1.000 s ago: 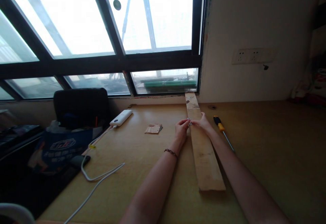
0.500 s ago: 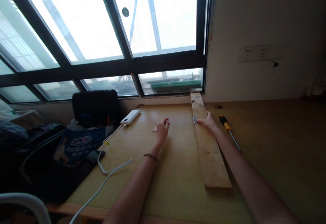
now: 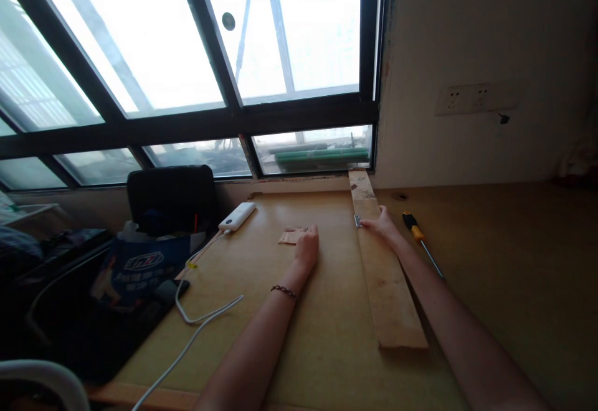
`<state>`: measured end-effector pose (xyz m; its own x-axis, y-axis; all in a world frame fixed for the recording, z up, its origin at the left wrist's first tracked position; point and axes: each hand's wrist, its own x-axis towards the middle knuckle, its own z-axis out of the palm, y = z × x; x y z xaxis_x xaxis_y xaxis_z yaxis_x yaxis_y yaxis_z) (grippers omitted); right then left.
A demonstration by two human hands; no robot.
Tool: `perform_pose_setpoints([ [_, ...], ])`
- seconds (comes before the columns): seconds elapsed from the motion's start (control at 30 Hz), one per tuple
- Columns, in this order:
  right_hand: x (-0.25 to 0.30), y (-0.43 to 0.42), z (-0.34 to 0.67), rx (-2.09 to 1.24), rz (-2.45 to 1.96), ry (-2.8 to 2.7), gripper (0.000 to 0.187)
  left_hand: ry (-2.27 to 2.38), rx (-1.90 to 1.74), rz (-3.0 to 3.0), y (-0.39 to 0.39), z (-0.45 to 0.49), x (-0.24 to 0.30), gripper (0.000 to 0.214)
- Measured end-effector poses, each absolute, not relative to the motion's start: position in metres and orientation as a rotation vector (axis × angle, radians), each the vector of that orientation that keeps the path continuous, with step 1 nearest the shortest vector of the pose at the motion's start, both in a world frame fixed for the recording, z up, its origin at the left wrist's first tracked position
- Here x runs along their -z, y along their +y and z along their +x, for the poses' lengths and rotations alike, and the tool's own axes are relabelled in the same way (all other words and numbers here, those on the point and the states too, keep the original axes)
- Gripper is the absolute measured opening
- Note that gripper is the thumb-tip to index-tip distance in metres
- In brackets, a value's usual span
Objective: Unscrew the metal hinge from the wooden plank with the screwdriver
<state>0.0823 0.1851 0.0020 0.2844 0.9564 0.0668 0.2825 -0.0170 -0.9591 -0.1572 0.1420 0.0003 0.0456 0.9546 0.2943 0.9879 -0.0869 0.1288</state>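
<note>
A long wooden board [image 3: 385, 289] lies lengthwise on the table, its far end at the window sill. My right hand [image 3: 384, 225] grips its right edge, the thumb on a small silver metal plate [image 3: 357, 220] at the board's left edge. My left hand [image 3: 307, 247] is closed, fingers curled, just right of a small flat light-brown piece [image 3: 288, 237] on the table. Whatever the left fingers hold is hidden or too small to name. A screwdriver [image 3: 413, 226] with a black and yellow handle lies right of my right hand.
On the wooden table [image 3: 336, 361], a white power bank [image 3: 238, 217] sits at the left edge with a white cable [image 3: 187, 317] running from it. A black chair [image 3: 170, 202] and a blue bag [image 3: 140, 274] stand left of the table. Window and wall rise behind.
My left hand has moved slightly right and toward me, uncovering more of the flat light-brown piece. My right hand stays on the board and metal plate.
</note>
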Motion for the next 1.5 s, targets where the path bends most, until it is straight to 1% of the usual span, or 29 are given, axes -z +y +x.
perform_pose_setpoints([
  [0.1,-0.001,0.185,0.082,-0.821,-1.511,-1.183,0.094,-1.989,0.342,-2.202,0.146,-0.154,0.001,0.028],
  [0.23,0.003,0.186,0.082,-0.818,-1.493,-1.17,0.092,-1.957,0.293,-2.183,0.148,-0.156,0.001,0.031],
  [0.4,0.001,0.186,0.082,-0.809,-1.491,-1.162,0.092,-2.024,0.407,-2.076,0.139,-0.159,-0.001,0.026],
  [0.5,-0.002,0.185,0.081,-0.815,-1.487,-1.155,0.093,-2.111,0.49,-1.97,0.135,-0.159,0.0,0.028],
  [0.7,-0.004,0.182,0.081,-0.822,-1.516,-1.15,0.093,-2.17,0.498,-1.932,0.141,-0.162,0.001,0.024],
  [0.97,-0.008,0.179,0.079,-0.843,-1.477,-1.181,0.091,-2.227,0.479,-1.829,0.147,-0.173,-0.006,0.029],
  [1.07,-0.006,0.179,0.08,-0.834,-1.497,-1.157,0.091,-2.203,0.563,-1.855,0.145,-0.174,-0.009,0.029],
  [1.17,-0.004,0.181,0.081,-0.83,-1.486,-1.137,0.087,-2.048,0.846,-2.07,0.14,-0.164,-0.007,0.022],
  [1.23,-0.002,0.182,0.081,-0.82,-1.48,-1.128,0.084,-1.955,1.165,-2.311,0.138,-0.148,-0.003,0.018],
  [1.3,-0.001,0.184,0.081,-0.809,-1.486,-1.127,0.084,-1.955,1.592,-2.539,0.136,-0.125,0.002,0.019],
  [1.37,0.001,0.186,0.081,-0.797,-1.496,-1.136,0.086,-2.091,2.129,-2.637,0.137,-0.099,0.007,0.025],
  [1.43,0.002,0.188,0.081,-0.777,-1.498,-1.157,0.088,-2.286,2.695,-2.519,0.141,-0.074,0.009,0.033],
  [1.5,0.004,0.19,0.081,-0.766,-1.482,-1.184,0.089,-2.413,3.052,-2.344,0.144,-0.056,0.01,0.039],
])
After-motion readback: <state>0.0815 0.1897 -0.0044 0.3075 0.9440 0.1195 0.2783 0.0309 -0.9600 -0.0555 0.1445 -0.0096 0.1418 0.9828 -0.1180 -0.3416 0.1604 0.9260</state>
